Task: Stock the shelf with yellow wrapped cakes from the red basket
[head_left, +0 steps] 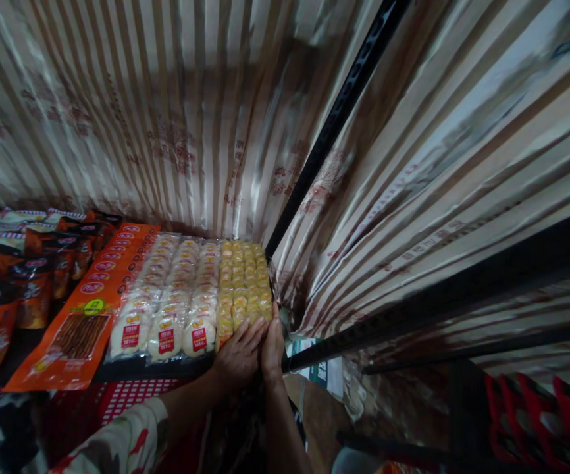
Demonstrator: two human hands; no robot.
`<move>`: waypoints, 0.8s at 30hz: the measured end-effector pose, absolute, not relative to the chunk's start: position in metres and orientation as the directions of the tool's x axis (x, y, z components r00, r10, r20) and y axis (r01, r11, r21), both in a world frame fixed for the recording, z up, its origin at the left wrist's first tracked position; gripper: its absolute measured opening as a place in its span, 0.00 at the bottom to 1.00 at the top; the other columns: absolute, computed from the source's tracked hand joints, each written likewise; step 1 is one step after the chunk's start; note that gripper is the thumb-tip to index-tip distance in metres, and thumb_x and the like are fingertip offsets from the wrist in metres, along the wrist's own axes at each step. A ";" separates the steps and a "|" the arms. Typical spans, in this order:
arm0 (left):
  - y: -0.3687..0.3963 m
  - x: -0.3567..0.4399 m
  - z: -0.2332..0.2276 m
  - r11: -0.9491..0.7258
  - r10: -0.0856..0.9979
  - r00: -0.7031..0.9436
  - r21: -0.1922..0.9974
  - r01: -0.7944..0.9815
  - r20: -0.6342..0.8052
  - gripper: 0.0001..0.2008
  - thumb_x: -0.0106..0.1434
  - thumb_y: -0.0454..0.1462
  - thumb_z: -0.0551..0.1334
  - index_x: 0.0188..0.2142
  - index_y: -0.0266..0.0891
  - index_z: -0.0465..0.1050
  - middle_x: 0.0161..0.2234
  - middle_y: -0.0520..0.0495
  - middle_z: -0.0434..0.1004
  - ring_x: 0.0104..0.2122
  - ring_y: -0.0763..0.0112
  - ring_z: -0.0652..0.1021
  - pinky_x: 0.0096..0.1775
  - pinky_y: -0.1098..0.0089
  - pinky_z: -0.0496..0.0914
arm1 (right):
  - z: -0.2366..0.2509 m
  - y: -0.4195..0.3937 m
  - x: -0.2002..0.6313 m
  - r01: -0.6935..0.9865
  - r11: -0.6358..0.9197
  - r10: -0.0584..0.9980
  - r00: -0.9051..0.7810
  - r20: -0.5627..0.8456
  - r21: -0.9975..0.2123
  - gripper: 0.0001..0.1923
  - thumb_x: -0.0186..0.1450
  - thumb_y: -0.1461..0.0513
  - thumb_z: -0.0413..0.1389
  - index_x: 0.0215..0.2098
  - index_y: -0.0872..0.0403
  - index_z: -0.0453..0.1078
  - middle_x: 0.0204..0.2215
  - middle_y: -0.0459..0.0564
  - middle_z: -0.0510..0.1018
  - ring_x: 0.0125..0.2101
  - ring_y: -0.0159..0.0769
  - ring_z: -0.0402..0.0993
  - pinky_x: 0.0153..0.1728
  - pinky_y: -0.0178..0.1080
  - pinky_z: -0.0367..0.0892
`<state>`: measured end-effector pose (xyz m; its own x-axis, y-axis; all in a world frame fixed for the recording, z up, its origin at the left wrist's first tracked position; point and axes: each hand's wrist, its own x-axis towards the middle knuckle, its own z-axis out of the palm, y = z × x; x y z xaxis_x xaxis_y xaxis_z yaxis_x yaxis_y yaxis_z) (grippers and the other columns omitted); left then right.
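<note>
— Two hands at the front right corner of the shelf (131, 372). Left hand (238, 355) laid flat, fingers spread and loosely extended, resting on the near end of the yellow snack packs (243, 283). Right hand (272, 345) set on edge, fingers straight and together, pressed against the right side of the same row. Nothing gripped by either; only touching.

— And the packs themselves?

— Small, round, golden yellow, wrapped in clear shiny film. Lined up in tight rows running from the front edge back toward the rear of the shelf. Hard against the right edge, beside the black upright post (334, 125).

— To the left of them?

— Touching them, three rows of pale round buns (171, 303) in clear wrap, each with a red and yellow label on the near face. Further left, long orange packets (95, 303) overlapping front to back, the nearest overhanging the front edge. Toward the left edge, dark pouches (33, 289) with orange print, standing upright.

— Behind?

— Striped shiny wrapping sheet (166, 112) with reddish print, hung along the back and right side. Patterned sleeve (117, 438) low at the front, on the left arm.
</note>
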<state>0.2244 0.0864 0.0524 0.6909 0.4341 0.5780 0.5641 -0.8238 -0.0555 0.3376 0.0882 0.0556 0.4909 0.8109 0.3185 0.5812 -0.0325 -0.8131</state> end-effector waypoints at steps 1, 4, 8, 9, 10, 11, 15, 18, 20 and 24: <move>0.086 0.224 0.052 -0.825 0.427 0.691 -0.062 0.562 0.583 0.24 0.66 0.40 0.52 0.59 0.34 0.59 0.63 0.40 0.54 0.62 0.57 0.55 0.61 0.56 0.49 | 0.057 0.088 0.337 0.578 -0.038 0.811 0.495 0.313 -0.815 0.23 0.68 0.50 0.46 0.57 0.52 0.61 0.55 0.54 0.66 0.52 0.43 0.65 0.53 0.52 0.60; 0.087 0.224 0.051 -0.827 0.409 0.694 -0.082 0.557 0.593 0.24 0.66 0.41 0.51 0.59 0.33 0.59 0.63 0.38 0.53 0.62 0.56 0.56 0.62 0.55 0.48 | 0.063 0.087 0.337 0.572 -0.068 0.808 0.512 0.291 -0.817 0.18 0.66 0.54 0.52 0.52 0.53 0.64 0.53 0.53 0.67 0.49 0.41 0.67 0.49 0.50 0.64; 0.088 0.225 0.050 -0.823 0.392 0.682 -0.096 0.560 0.617 0.25 0.66 0.43 0.51 0.59 0.33 0.59 0.62 0.36 0.55 0.61 0.56 0.58 0.62 0.54 0.45 | 0.069 0.086 0.335 0.586 -0.109 0.813 0.517 0.267 -0.803 0.17 0.66 0.56 0.52 0.52 0.53 0.64 0.52 0.53 0.67 0.48 0.40 0.67 0.48 0.49 0.66; 0.089 0.225 0.051 -0.823 0.385 0.672 -0.094 0.560 0.632 0.25 0.66 0.43 0.51 0.59 0.33 0.59 0.61 0.36 0.57 0.61 0.55 0.58 0.62 0.54 0.44 | 0.070 0.087 0.335 0.593 -0.115 0.818 0.512 0.262 -0.797 0.18 0.66 0.55 0.51 0.52 0.53 0.64 0.53 0.53 0.66 0.49 0.41 0.67 0.49 0.50 0.64; 0.089 0.225 0.051 -0.824 0.380 0.664 -0.090 0.559 0.644 0.24 0.66 0.42 0.51 0.59 0.33 0.60 0.61 0.36 0.58 0.61 0.55 0.58 0.62 0.54 0.43 | 0.072 0.087 0.334 0.601 -0.120 0.825 0.504 0.258 -0.790 0.19 0.67 0.54 0.50 0.54 0.53 0.63 0.54 0.54 0.65 0.51 0.42 0.65 0.51 0.51 0.62; 0.088 0.225 0.052 -0.825 0.380 0.657 -0.082 0.559 0.652 0.24 0.66 0.42 0.51 0.59 0.33 0.60 0.60 0.36 0.58 0.61 0.56 0.59 0.62 0.54 0.43 | 0.073 0.088 0.334 0.610 -0.124 0.832 0.494 0.254 -0.782 0.21 0.67 0.53 0.48 0.55 0.53 0.61 0.56 0.55 0.64 0.53 0.43 0.63 0.53 0.52 0.60; 0.087 0.224 0.052 -0.830 0.408 0.645 -0.032 0.557 0.646 0.22 0.67 0.41 0.51 0.57 0.35 0.62 0.58 0.41 0.63 0.60 0.58 0.60 0.63 0.56 0.41 | 0.081 0.096 0.335 0.634 -0.146 0.851 0.471 0.230 -0.760 0.32 0.67 0.48 0.39 0.62 0.58 0.54 0.60 0.58 0.59 0.60 0.43 0.53 0.59 0.47 0.51; 0.086 0.222 0.053 -0.834 0.432 0.662 -0.008 0.552 0.613 0.19 0.67 0.40 0.50 0.54 0.35 0.66 0.55 0.43 0.67 0.59 0.59 0.62 0.63 0.56 0.39 | 0.094 0.107 0.339 0.622 -0.206 0.871 0.468 0.148 -0.756 0.37 0.65 0.45 0.39 0.64 0.61 0.50 0.61 0.58 0.57 0.61 0.44 0.52 0.60 0.46 0.49; 0.086 0.221 0.055 -0.834 0.448 0.674 0.003 0.552 0.587 0.19 0.68 0.40 0.49 0.54 0.34 0.66 0.55 0.43 0.68 0.60 0.59 0.61 0.63 0.56 0.37 | 0.104 0.118 0.343 0.621 -0.256 0.893 0.445 0.065 -0.740 0.39 0.64 0.44 0.40 0.64 0.61 0.49 0.61 0.58 0.57 0.61 0.44 0.53 0.60 0.45 0.49; 0.085 0.218 0.065 -0.832 0.480 0.702 0.020 0.554 0.525 0.21 0.69 0.38 0.46 0.59 0.33 0.58 0.60 0.44 0.61 0.62 0.62 0.55 0.62 0.59 0.33 | 0.122 0.142 0.354 0.649 -0.332 0.915 0.399 -0.066 -0.684 0.38 0.64 0.43 0.39 0.63 0.56 0.53 0.61 0.55 0.59 0.60 0.44 0.54 0.59 0.45 0.49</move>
<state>0.2184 0.0851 0.0650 0.7024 0.4803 0.5253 0.5540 -0.8323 0.0203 0.3536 0.1419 0.1220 0.3988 0.9147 -0.0659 0.6492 -0.3324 -0.6842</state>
